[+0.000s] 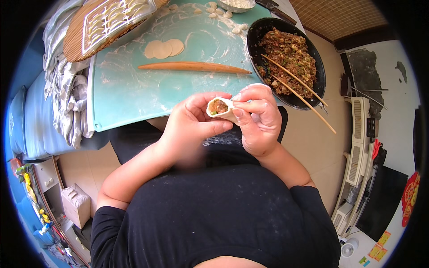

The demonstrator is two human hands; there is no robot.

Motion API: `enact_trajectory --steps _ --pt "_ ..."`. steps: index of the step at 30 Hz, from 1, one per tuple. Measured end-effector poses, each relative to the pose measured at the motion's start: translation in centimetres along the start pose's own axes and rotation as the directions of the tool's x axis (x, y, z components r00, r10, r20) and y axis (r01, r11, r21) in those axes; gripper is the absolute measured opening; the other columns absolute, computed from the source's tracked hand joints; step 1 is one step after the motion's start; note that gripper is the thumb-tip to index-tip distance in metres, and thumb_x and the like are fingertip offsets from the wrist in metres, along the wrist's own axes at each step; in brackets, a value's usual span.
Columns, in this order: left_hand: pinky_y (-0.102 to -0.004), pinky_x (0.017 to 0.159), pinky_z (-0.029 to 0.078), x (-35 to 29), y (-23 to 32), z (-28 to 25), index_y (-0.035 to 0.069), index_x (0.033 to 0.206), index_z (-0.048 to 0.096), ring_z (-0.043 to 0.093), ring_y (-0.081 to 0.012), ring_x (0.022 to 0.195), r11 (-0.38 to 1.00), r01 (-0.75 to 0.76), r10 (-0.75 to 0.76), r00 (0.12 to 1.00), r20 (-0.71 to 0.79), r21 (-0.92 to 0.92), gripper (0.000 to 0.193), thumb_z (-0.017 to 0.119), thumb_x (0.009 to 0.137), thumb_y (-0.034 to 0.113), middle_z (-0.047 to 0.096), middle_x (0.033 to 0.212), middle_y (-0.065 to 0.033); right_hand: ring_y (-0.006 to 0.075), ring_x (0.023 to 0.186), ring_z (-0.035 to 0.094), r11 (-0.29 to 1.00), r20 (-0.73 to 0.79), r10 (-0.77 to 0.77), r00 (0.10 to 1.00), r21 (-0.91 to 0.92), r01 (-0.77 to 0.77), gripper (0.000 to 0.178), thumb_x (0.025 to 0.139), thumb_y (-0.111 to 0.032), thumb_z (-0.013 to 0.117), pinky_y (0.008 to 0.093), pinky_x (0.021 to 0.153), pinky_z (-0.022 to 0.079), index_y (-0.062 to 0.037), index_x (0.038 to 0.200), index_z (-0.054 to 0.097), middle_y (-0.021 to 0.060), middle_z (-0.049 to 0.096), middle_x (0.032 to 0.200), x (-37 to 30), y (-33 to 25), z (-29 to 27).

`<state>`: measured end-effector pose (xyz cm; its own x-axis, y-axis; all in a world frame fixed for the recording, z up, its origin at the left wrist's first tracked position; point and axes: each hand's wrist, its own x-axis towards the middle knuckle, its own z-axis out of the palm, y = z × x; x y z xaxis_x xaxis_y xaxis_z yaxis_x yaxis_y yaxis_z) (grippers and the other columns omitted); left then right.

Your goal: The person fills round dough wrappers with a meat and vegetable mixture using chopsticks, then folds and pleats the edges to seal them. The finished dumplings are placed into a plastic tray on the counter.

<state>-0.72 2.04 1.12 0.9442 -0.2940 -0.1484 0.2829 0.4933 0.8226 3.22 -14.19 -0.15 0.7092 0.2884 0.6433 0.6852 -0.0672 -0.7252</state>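
Note:
Between my two hands is a half-folded dumpling [219, 107], its filling showing through the opening on the left side. My left hand [193, 117] holds it with the thumb below and fingers above. At the dumpling's right end, my right hand [258, 117] pinches the dough edge; flour whitens its fingers. Beyond the hands a wooden rolling pin [194, 67] lies across the green mat [120, 98]. Several round dough wrappers [163, 49] overlap just behind the pin. To the right, a dark pan [251, 42] holds minced filling [290, 58], with a pair of chopsticks [304, 91] resting across it.
At the far left, a white tray of dumplings [117, 22] rests on a round woven mat [73, 44]. Small dough pieces [216, 11] and a bowl of flour [237, 4] are at the back. Grey cloth [67, 98] hangs beside the table's left edge.

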Motion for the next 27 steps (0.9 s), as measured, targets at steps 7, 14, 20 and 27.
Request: enact_trajectory --steps 7,14,20,27 --pt "-0.0285 0.084 0.048 0.1 -1.2 -0.6 0.0 0.116 0.047 0.056 -0.0143 0.097 0.993 -0.095 0.093 0.995 -0.036 -0.065 0.038 0.061 0.08 0.001 0.057 0.107 -0.0088 0.0198 0.093 0.05 0.99 0.042 0.135 0.99 0.023 -0.137 0.02 0.083 -0.012 0.059 0.0305 0.084 0.042 -0.0007 0.099 0.058 0.0147 0.05 0.108 -0.3 -0.6 0.0" --pt "-0.0296 0.083 0.048 0.1 -0.4 -0.2 0.002 0.119 0.045 0.056 -0.0163 0.098 0.989 -0.125 0.116 0.988 0.101 0.082 0.041 0.061 0.083 0.012 0.056 0.112 -0.0111 0.0278 0.088 0.056 0.945 0.029 -0.02 0.999 0.327 0.01 0.055 0.089 -0.044 0.043 0.04 0.082 0.045 -0.0003 0.123 0.038 0.0175 0.05 0.106 2.2 -1.1 -2.4" --pt "-0.0254 0.079 0.046 -0.4 -0.1 0.3 -0.002 0.118 0.046 0.055 -0.0097 0.09 0.996 -0.061 0.049 0.987 0.154 0.069 0.038 0.058 0.083 0.002 0.057 0.1 -0.005 0.0281 0.08 0.056 0.902 0.242 -0.384 0.891 0.304 0.307 0.058 0.089 -0.049 0.038 0.0401 0.068 0.051 -0.0223 0.137 0.019 0.0178 0.045 0.107 3.2 -2.0 -2.4" --pt "-0.024 0.076 0.046 -0.5 0.7 0.5 -0.003 0.115 0.048 0.054 -0.0081 0.084 0.98 -0.033 0.001 0.987 0.161 0.196 0.035 0.059 0.082 0.0 0.058 0.093 -0.0041 0.0295 0.082 0.051 0.88 0.201 -0.373 0.906 0.387 0.276 0.047 0.088 -0.048 0.042 0.04 0.071 0.047 -0.0097 0.115 0.045 0.0186 0.042 0.108 2.3 -2.4 -0.8"
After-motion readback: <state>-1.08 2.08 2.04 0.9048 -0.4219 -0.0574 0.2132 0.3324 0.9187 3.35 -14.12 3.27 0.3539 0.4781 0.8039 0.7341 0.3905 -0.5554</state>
